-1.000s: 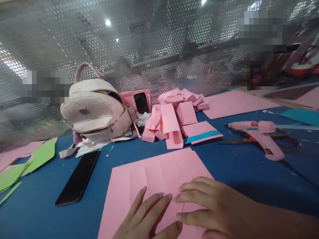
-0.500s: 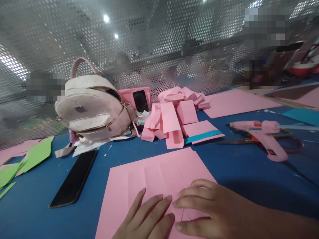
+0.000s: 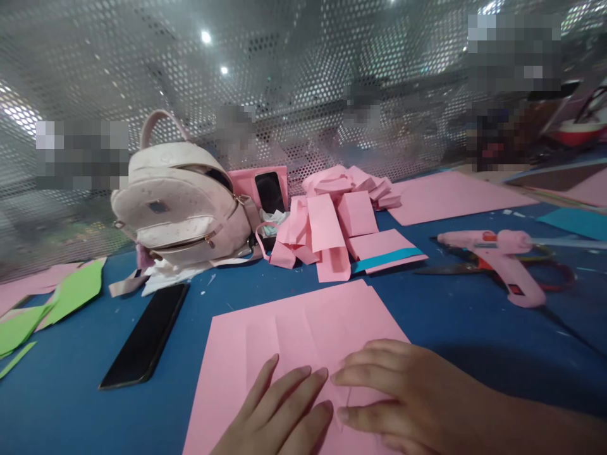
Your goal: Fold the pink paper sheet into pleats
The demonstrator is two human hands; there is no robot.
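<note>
A pink paper sheet [image 3: 227,354] with several upright crease lines lies on the blue table in front of me. My left hand [image 3: 284,414] rests flat on its lower middle, fingers spread. Just to its right, my right hand [image 3: 403,392] touches the same sheet, its thumb apart from the outstretched fingers. A small folded edge shows in the gap between right thumb and fingers. The sheet's lower part is hidden under both hands and beyond the picture's bottom edge.
A black phone [image 3: 145,338] and a pale backpack [image 3: 184,202] stand left. Folded pink paper pieces [image 3: 325,221] are piled behind the sheet. A pink glue gun [image 3: 515,262] lies over scissors [image 3: 450,270] at right. Green paper [image 3: 76,291] is far left.
The view has shifted very slightly. My right thumb and fingers have moved a little on the sheet by the small fold; my left hand stays almost in place.
</note>
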